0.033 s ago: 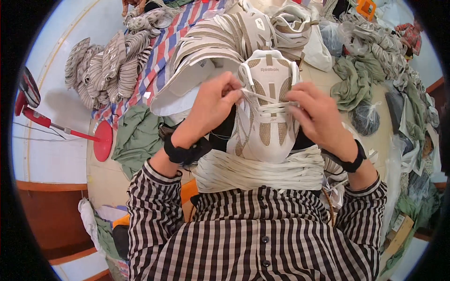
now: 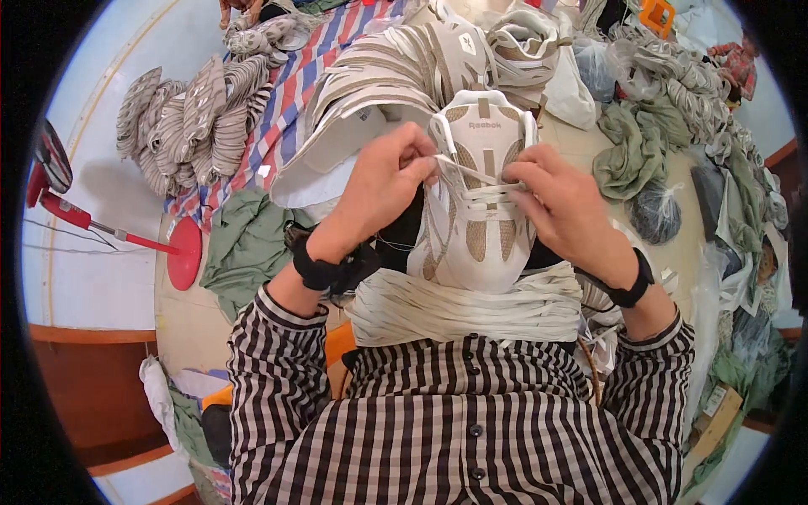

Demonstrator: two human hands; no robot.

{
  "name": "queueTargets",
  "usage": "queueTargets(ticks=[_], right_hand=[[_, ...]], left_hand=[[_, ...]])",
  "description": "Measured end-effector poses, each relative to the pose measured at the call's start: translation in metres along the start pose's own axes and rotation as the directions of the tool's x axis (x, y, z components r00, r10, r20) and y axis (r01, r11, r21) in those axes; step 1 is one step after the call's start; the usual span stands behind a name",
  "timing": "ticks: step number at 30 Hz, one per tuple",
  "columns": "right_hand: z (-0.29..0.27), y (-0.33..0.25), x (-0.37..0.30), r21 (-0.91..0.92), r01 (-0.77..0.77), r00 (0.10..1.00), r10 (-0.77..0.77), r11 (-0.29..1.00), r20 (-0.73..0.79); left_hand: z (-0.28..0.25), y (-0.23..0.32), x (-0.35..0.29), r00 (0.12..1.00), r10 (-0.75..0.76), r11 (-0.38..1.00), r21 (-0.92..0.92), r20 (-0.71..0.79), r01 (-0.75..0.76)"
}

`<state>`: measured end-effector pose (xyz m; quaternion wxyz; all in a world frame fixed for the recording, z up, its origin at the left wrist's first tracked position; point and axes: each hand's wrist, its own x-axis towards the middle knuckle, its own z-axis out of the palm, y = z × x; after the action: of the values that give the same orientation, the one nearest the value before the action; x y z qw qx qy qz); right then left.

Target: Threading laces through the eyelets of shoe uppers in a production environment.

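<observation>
A white and beige shoe upper (image 2: 495, 257) stands in front of me, toe end toward my body and tongue away. White shoelace (image 2: 463, 171) runs across its eyelet rows in a few crossings. At the left eyelet row, my left hand (image 2: 389, 178) pinches a stretch of the lace, pulled taut toward the upper's middle. My right hand (image 2: 566, 204) is closed at the right eyelet row, thumb and fingers on the lace; its fingertips partly hide the eyelets there. Across my lap, just below the toe, lies a thick bundle of white laces (image 2: 463, 307).
Beyond the left hand curves a long row of nested shoe uppers (image 2: 370, 80). More uppers (image 2: 198, 118) are heaped on a striped sheet (image 2: 290, 109). A red-based fan (image 2: 185, 257) stands at left. Green cloth (image 2: 240, 244) and bagged goods (image 2: 656, 215) lie on either side.
My right hand has shifted slightly left and up, its fingers now further in over the upper's lacing. The left hand has barely moved and keeps its pinch on the lace.
</observation>
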<state>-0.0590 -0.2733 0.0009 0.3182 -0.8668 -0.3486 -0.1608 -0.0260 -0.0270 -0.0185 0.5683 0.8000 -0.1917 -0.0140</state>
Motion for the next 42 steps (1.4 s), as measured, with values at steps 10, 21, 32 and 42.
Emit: queueTargets(ticks=[10,21,32,42], right_hand=[[0.003,0.005,0.012,0.068,-0.054,0.987,0.042,0.996,0.155],[0.005,-0.003,0.005,-0.162,0.055,0.992,-0.036,0.985,0.119],[0.000,0.002,0.014,0.343,-0.277,0.943,0.184,0.898,0.279],[-0.001,0.025,0.011,0.703,-0.494,0.857,0.424,0.512,0.293]], left_hand=[[0.010,0.017,0.000,0.998,0.030,0.976,0.215,0.060,-0.042],[0.012,0.021,0.006,0.990,0.132,0.952,0.273,0.043,-0.139],[-0.001,0.030,0.012,0.956,-0.110,0.993,-0.010,0.270,0.117],[0.020,0.025,0.002,0.971,-0.042,0.966,0.257,0.236,-0.020]])
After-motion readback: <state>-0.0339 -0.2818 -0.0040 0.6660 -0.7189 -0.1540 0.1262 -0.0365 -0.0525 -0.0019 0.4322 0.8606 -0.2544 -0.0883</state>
